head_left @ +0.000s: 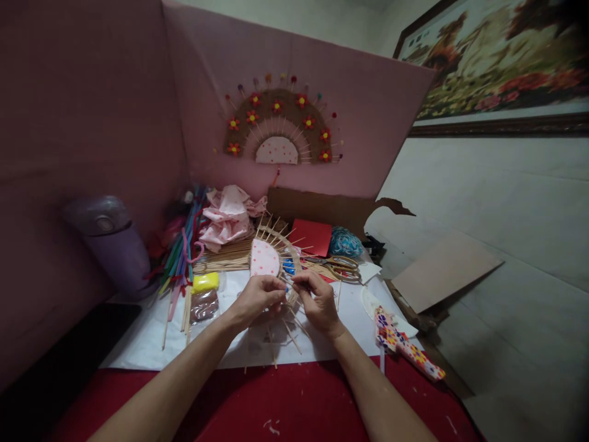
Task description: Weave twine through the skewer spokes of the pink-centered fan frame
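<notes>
A half-round stick fan (265,258), with a white, red-dotted cloth centre and thin wooden sticks spreading from it, is held up over the white paper. My left hand (264,298) is closed on its lower end, thumb against the fingers. A tiny blue bit shows at those fingertips; its kind is unclear. Close by on the right, my right hand (317,301) pinches at the sticks near the fan's lower edge. What lies between its fingertips is too small to make out. A cardboard arc (289,245) crosses the sticks, and several stick ends poke out below both hands.
Scissors (343,269), blue yarn (346,242) and red card (313,237) lie behind my hands. To the left are clay packs (205,304), pipe cleaners (184,245), dotted cloth (230,215) and a purple bottle (115,245). A flowered glue gun (407,347) lies right. A finished-looking fan (278,107) hangs behind.
</notes>
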Available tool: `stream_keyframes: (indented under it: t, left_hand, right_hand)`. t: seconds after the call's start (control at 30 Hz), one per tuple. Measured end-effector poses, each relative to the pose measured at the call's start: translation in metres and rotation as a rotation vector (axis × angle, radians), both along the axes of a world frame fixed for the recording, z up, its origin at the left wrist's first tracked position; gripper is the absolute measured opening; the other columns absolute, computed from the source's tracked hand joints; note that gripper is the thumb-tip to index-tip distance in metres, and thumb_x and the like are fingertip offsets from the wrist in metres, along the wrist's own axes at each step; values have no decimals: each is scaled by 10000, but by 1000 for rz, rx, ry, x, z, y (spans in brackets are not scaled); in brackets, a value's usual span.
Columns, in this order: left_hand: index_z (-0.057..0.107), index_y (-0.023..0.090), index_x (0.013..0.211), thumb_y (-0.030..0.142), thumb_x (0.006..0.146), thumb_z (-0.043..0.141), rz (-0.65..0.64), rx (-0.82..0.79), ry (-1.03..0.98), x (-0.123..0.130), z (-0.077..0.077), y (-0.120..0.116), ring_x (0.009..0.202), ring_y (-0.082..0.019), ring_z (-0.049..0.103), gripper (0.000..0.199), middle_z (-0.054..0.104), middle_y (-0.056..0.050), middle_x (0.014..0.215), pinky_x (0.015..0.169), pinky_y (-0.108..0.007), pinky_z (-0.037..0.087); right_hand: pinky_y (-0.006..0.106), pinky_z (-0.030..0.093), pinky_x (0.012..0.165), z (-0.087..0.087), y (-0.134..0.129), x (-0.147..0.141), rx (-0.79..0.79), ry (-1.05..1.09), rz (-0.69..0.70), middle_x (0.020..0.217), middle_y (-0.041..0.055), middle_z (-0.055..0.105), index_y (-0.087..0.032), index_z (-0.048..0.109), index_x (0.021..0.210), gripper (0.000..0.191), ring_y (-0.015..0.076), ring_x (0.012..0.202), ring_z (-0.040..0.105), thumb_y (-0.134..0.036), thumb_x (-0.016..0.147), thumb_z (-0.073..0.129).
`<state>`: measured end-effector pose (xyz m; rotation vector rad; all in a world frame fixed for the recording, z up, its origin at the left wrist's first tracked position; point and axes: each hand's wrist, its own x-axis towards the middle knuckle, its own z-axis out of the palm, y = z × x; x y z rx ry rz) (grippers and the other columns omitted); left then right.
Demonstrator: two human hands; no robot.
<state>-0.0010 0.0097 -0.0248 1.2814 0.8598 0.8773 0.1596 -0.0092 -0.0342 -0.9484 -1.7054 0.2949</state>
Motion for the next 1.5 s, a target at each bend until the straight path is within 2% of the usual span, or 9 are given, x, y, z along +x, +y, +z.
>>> stream_keyframes:
  t: [0.13, 0.27, 0.43, 0.67, 0.83, 1.1, 1.23, 1.37, 1.5]
  left_hand:
    - [560, 134, 745, 338, 647, 679, -17, -25, -43, 1, 2, -4, 395, -86, 504, 256, 586, 1, 561, 346, -176, 296]
    - [530, 140, 684, 325, 641, 674, 57, 9, -55, 4, 6, -7, 421, -109, 549, 238, 601, -10, 589, 348, -186, 341]
    - [537, 143, 675, 292, 653, 647, 122, 43, -18, 7, 9, -8, 383, -102, 513, 186, 565, 12, 495, 351, -193, 359]
    - [570, 146, 729, 280, 663, 612, 134, 77, 36, 9, 7, -10, 356, -109, 486, 155, 550, 21, 474, 350, -210, 351]
    - [575, 150, 664, 242, 652, 592, 193, 167, 80, 11, 2, -10, 361, -84, 435, 93, 502, 40, 442, 374, -199, 315]
    - [603, 143, 639, 234, 637, 548, 333, 266, 205, 17, -11, -4, 460, -94, 480, 105, 555, 19, 518, 440, -192, 349]
    - [616, 145, 649, 243, 636, 543, 365, 309, 208, 16, -10, -4, 464, -99, 486, 124, 553, 19, 511, 450, -198, 360]
    - [617, 147, 638, 259, 649, 536, 389, 322, 225, 14, -7, -4, 451, -103, 476, 138, 528, 26, 477, 431, -193, 341]
    - [623, 146, 641, 253, 646, 546, 375, 321, 214, 14, -7, -4, 450, -102, 477, 132, 533, 25, 476, 422, -188, 333]
  right_hand:
    - [326, 433, 749, 4, -4, -3, 89, -72, -99, 854, 42, 598, -209, 597, 839, 116, 179, 828, 564, -151, 823, 497]
    - [389, 392, 821, 9, -9, -5, 197, -192, -217, 902, 62, 594, -208, 594, 883, 144, 213, 896, 537, -136, 804, 498]
    - [314, 429, 724, 4, -10, -7, 90, -288, -107, 874, 70, 608, -190, 581, 951, 142, 185, 786, 556, -198, 834, 501]
    - [271, 425, 658, -2, -5, -7, 39, -285, -92, 797, 52, 606, -186, 575, 891, 110, 158, 702, 553, -191, 840, 478]
    - [245, 412, 607, -3, -6, -12, 25, -244, -125, 692, 15, 577, -188, 561, 777, 61, 131, 615, 522, -160, 787, 507]
    - [239, 417, 573, -7, -7, -21, 19, -181, -241, 638, 7, 572, -174, 570, 715, 87, 127, 576, 528, -114, 737, 511]
    - [243, 443, 605, -6, -4, -16, -10, -120, -153, 698, 20, 622, -175, 599, 770, 81, 133, 622, 569, -135, 767, 528]
    - [255, 454, 661, -4, 0, -8, -11, -186, -17, 784, 40, 648, -177, 604, 853, 133, 148, 710, 595, -117, 796, 499]
    - [261, 446, 659, -4, 1, -6, 33, -237, 6, 788, 49, 632, -172, 592, 861, 144, 152, 712, 577, -102, 784, 492]
